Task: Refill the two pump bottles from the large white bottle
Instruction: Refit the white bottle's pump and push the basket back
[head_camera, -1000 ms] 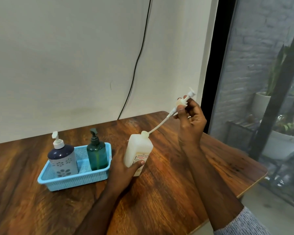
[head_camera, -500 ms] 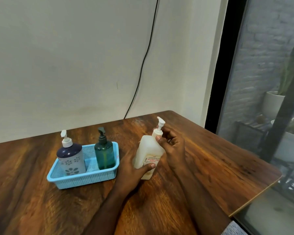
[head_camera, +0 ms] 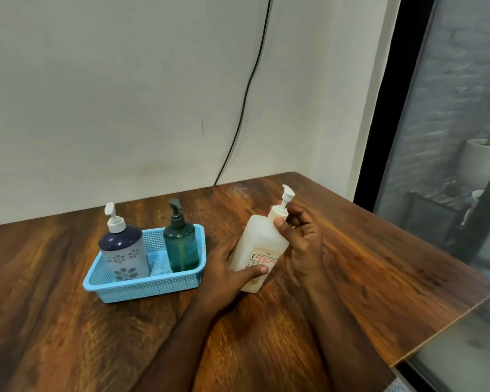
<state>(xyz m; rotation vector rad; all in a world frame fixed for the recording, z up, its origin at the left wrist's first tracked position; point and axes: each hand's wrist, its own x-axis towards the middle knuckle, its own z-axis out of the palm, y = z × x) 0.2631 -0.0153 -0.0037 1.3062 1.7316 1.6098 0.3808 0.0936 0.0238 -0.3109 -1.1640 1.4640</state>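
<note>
The large white bottle [head_camera: 262,243] stands slightly tilted on the wooden table [head_camera: 379,264], its white pump [head_camera: 284,203] seated in the neck. My left hand [head_camera: 229,271] grips the bottle's lower body, thumb across the label. My right hand [head_camera: 300,236] pinches the pump's collar with thumb and fingers. To the left, a blue mesh basket [head_camera: 142,288] holds two pump bottles: a dark blue and grey one with flower cut-outs [head_camera: 123,250] and a green translucent one [head_camera: 180,246].
A black cable [head_camera: 246,89] runs down the white wall behind the table. The table's right edge [head_camera: 447,329] drops off beside a glass pane with a black frame [head_camera: 385,103]; potted plants sit outside.
One second ago my right hand held the pump and its tube lifted out of the white bottle. The pump is now back in the neck and my right hand holds its collar.
</note>
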